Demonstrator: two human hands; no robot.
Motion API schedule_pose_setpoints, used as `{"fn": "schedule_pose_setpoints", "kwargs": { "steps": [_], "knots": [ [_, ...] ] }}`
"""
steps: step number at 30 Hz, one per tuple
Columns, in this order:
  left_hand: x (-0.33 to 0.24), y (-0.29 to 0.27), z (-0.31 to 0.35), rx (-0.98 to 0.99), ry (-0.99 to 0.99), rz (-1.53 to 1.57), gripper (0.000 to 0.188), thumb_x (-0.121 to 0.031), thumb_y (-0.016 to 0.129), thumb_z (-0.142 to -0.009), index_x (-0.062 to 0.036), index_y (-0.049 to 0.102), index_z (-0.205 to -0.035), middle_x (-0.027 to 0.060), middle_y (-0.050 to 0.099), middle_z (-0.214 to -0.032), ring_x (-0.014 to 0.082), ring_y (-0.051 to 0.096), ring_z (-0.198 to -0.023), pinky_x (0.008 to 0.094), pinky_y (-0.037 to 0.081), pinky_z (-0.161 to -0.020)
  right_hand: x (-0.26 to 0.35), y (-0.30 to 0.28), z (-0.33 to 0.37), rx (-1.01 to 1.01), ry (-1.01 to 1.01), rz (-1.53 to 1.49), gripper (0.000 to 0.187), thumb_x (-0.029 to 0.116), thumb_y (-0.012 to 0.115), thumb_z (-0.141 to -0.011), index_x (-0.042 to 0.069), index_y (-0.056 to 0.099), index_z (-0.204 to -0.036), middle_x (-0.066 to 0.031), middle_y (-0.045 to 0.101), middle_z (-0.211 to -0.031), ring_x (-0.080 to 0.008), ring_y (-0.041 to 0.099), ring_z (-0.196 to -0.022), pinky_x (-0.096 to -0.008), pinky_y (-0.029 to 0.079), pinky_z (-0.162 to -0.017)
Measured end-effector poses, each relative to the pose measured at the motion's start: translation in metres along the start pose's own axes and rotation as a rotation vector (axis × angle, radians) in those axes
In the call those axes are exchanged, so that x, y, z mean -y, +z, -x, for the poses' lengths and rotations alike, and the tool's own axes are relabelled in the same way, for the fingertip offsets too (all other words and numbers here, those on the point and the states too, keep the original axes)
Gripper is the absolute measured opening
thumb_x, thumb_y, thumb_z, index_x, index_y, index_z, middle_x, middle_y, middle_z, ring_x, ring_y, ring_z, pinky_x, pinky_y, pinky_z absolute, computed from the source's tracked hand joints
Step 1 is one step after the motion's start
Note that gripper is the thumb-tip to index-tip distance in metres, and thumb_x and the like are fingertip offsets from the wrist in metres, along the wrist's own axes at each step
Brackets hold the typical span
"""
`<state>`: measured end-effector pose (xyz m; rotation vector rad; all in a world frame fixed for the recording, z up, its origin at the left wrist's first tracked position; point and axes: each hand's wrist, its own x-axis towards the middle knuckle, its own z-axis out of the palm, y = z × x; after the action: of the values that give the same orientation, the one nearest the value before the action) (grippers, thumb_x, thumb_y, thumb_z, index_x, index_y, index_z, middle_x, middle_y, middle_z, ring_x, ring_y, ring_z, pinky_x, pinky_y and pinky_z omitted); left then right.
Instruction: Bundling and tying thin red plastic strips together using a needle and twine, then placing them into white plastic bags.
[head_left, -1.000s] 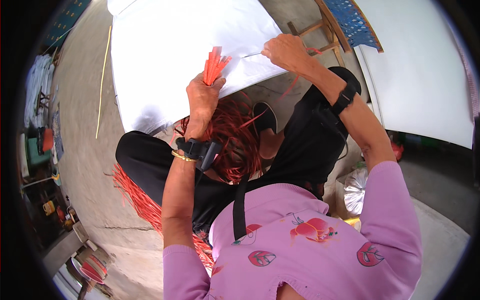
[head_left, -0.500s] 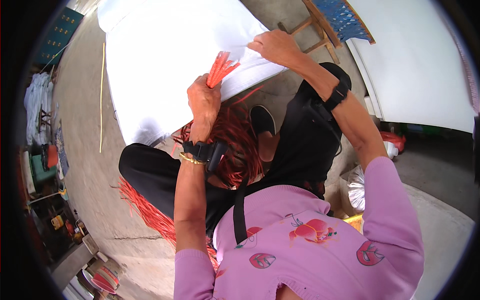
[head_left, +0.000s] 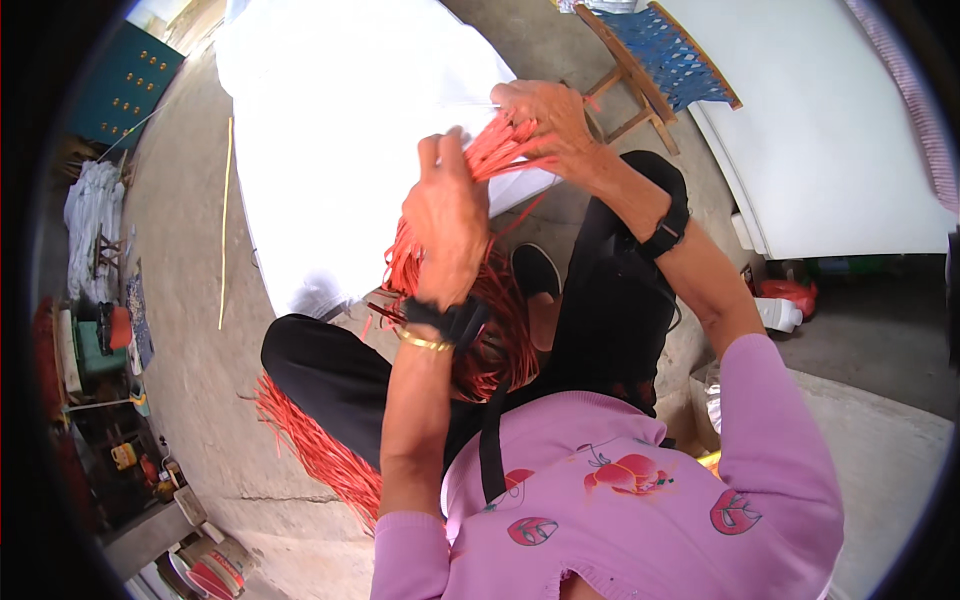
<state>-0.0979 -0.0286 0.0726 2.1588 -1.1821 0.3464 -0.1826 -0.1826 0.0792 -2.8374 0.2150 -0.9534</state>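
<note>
Facing a broad, smooth white sheet, spreading black-trousered legs around a loose heap of thin, flat red strips. Near the sheet's closest edge, curling the left hand around a raised bunch of glossy, ribbon-like red strips, reaching across it with the right hand, and pinching there a slender, straight, needle-like rod, pointing it leftward.

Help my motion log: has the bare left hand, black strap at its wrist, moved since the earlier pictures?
Yes: the left hand has moved rightward, toward the brown wooden stool with blue webbing.
</note>
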Motion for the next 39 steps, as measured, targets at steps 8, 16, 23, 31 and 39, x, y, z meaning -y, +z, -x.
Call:
{"fn": "schedule_pose_setpoints", "kwargs": {
  "steps": [8, 16, 23, 31, 39],
  "knots": [
    [0.002, 0.005, -0.028, -0.281, -0.068, 0.247, 0.01, -0.006, 0.06, -0.074, -0.0034, 0.058, -0.083, 0.0159, 0.059, -0.08, 0.0366, 0.058, -0.067, 0.0413, 0.046, -0.061, 0.017, -0.014, -0.015, -0.119, 0.508, -0.231, 0.024, 0.008, 0.064, -0.067, 0.006, 0.054, -0.089, -0.0131, 0.064, -0.074, -0.0324, 0.062, -0.074, -0.0421, 0.047, -0.064],
    [0.025, 0.004, -0.034, -0.233, -0.686, 0.995, 0.018, -0.014, 0.057, -0.082, 0.0041, 0.058, -0.081, 0.0024, 0.051, -0.062, 0.0095, 0.04, -0.058, 0.0259, 0.036, -0.052, 0.057, 0.019, -0.028, -0.048, 0.513, -0.563, 0.02, 0.008, 0.059, -0.071, 0.003, 0.055, -0.089, -0.0154, 0.063, -0.071, -0.0337, 0.061, -0.07, -0.0419, 0.046, -0.064],
    [0.035, -0.005, -0.02, -0.177, -0.905, 1.41, 0.02, -0.02, 0.054, -0.085, -0.0067, 0.052, -0.07, -0.0034, 0.039, -0.052, 0.0068, 0.033, -0.04, 0.0235, 0.024, -0.037, 0.074, 0.042, -0.033, 0.045, 0.478, -0.557, 0.023, 0.008, 0.057, -0.071, 0.002, 0.055, -0.093, -0.0173, 0.062, -0.075, -0.035, 0.061, -0.072, -0.0417, 0.045, -0.066],
    [0.03, 0.011, 0.002, -0.253, -0.7, 1.262, 0.01, -0.009, 0.062, -0.08, 0.0004, 0.059, -0.081, -0.0027, 0.053, -0.068, 0.0061, 0.043, -0.055, 0.0221, 0.034, -0.05, 0.072, 0.054, -0.019, 0.166, 0.51, -0.301, 0.022, 0.014, 0.058, -0.074, 0.006, 0.056, -0.095, -0.0158, 0.063, -0.074, -0.0372, 0.06, -0.073, -0.044, 0.045, -0.065],
    [0.046, 0.016, 0.009, -0.303, -0.904, 1.244, 0.016, -0.005, 0.062, -0.077, -0.0042, 0.05, -0.067, -0.0036, 0.044, -0.059, 0.0074, 0.038, -0.048, 0.0246, 0.029, -0.044, 0.054, 0.028, -0.018, 0.022, 0.244, -0.339, 0.029, 0.031, 0.055, -0.083, 0.006, 0.059, -0.07, -0.0131, 0.057, -0.062, -0.0332, 0.056, -0.058, -0.0417, 0.043, -0.055]
  ]
}}
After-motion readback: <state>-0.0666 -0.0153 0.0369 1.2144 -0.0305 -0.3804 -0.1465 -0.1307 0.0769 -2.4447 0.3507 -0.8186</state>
